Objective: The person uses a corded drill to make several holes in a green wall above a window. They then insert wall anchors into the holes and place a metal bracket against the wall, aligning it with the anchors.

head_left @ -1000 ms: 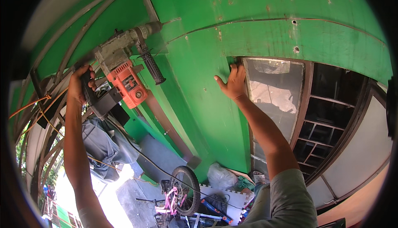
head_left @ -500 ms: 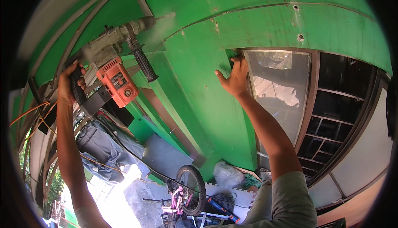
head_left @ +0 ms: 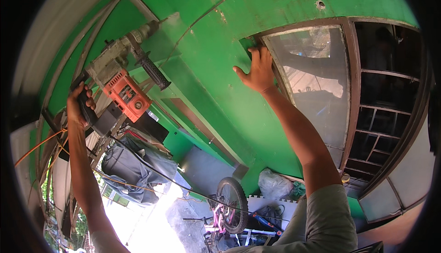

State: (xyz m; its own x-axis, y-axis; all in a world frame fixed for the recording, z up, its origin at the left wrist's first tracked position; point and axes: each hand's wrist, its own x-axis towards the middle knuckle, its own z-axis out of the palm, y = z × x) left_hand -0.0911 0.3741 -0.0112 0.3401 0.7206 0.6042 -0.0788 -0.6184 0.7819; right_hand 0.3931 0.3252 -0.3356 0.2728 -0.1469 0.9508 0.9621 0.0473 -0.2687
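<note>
My left hand (head_left: 80, 105) is wrapped round the black rear handle of a rotary hammer drill (head_left: 110, 64) with an orange motor housing. The drill tilts up to the right, and its bit (head_left: 166, 18) meets the green wall (head_left: 206, 55) high up, where pale dust shows. A black side handle (head_left: 155, 73) hangs from the drill's front, with no hand on it. My right hand (head_left: 258, 73) rests at the wall's edge beside the brown window frame (head_left: 280, 76), thumb spread and fingers bent over the recess. The fingertips are partly hard to make out.
A black power cord (head_left: 151, 168) runs down from the drill. Jeans (head_left: 138, 161) hang at left near orange cord (head_left: 39, 146) and metal bars. Below are a pink bicycle (head_left: 219, 218) and a plastic bag (head_left: 274, 183). A hole (head_left: 320, 5) marks the wall above the window.
The view has tilted and shifted, so the window sits higher and the bicycle further right. The drill stays against the wall, and my right hand stays by the window frame.
</note>
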